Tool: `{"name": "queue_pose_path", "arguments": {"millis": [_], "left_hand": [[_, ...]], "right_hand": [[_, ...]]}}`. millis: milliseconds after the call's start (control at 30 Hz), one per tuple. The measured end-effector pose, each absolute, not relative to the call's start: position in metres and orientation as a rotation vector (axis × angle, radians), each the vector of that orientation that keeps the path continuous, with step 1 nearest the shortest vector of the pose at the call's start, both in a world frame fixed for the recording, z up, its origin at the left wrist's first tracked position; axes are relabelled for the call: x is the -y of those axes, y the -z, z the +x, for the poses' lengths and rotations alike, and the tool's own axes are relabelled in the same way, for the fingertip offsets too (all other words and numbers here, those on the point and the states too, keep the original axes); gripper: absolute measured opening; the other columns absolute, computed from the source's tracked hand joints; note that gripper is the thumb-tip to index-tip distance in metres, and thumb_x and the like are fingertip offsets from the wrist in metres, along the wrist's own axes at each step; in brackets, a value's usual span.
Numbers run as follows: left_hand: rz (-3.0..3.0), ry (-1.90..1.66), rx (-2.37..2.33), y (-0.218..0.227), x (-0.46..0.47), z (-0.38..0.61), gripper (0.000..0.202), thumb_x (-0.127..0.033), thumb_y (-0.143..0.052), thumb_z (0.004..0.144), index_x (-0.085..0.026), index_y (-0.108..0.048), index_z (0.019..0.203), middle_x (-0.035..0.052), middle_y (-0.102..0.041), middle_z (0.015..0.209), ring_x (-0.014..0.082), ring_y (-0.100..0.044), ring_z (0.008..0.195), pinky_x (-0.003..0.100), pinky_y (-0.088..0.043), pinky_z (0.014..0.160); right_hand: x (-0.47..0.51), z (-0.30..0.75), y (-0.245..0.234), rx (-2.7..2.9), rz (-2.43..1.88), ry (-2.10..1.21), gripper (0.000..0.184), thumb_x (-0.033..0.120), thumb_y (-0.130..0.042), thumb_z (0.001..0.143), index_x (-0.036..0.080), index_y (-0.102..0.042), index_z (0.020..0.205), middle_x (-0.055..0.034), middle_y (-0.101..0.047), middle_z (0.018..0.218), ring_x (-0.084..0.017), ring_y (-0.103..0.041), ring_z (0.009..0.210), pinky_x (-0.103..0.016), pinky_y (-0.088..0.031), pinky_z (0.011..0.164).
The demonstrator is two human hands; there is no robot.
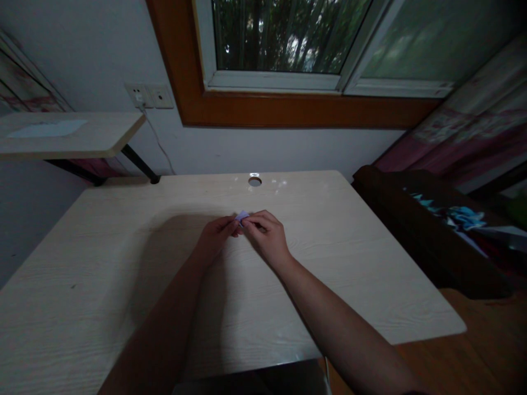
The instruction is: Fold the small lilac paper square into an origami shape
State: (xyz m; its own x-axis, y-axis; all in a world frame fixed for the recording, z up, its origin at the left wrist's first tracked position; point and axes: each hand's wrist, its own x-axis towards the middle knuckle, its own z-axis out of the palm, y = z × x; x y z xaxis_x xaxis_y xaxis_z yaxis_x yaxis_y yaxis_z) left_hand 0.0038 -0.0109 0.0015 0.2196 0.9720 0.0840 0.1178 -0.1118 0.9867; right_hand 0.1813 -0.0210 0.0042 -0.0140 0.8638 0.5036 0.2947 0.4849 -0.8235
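And we're counting two hands (pixel 214 233) (pixel 269 233), one purplish piece (pixel 242 216), one desk (pixel 329 241), one round hole (pixel 254 181)! Two wall sockets (pixel 135 94) (pixel 160 96) are showing, two curtains (pixel 24 74) (pixel 469 120) are hanging.

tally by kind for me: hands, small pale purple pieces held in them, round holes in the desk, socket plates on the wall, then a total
Hands: 2 (left hand, right hand)
Small pale purple piece: 1
Round hole: 1
Socket plates: 2
Total: 6
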Motion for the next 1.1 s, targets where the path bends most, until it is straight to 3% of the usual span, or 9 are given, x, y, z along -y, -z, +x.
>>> {"name": "queue_pose_path", "arguments": {"millis": [467,1100], "left_hand": [[1.672,-1.008,-1.199,0.011,0.007,0.003,0.031,-0.043,-0.055,0.093,-0.019,-0.074,0.097,0.0025,-0.076,0.079,0.0159,-0.070,0.070,0.026,-0.056,0.071],[1.698,-1.011,-1.257,0.005,0.010,0.006,0.027,-0.040,-0.055,0.091,-0.019,-0.073,0.091,0.0027,-0.075,0.074,0.0169,-0.070,0.067,0.027,-0.054,0.069]], "right_hand": [[0.019,0.184,-0.003,1.593,-1.091,-0.641,0.008,0.027,-0.071,0.088,0.022,-0.077,0.087,-0.0031,-0.070,0.081,-0.016,-0.063,0.074,-0.029,-0.048,0.067],[0.014,0.184,0.003,1.529,-1.120,-0.774,0.011,0.033,-0.074,0.085,0.023,-0.078,0.085,-0.0037,-0.072,0.082,-0.018,-0.065,0.077,-0.030,-0.049,0.072]]}}
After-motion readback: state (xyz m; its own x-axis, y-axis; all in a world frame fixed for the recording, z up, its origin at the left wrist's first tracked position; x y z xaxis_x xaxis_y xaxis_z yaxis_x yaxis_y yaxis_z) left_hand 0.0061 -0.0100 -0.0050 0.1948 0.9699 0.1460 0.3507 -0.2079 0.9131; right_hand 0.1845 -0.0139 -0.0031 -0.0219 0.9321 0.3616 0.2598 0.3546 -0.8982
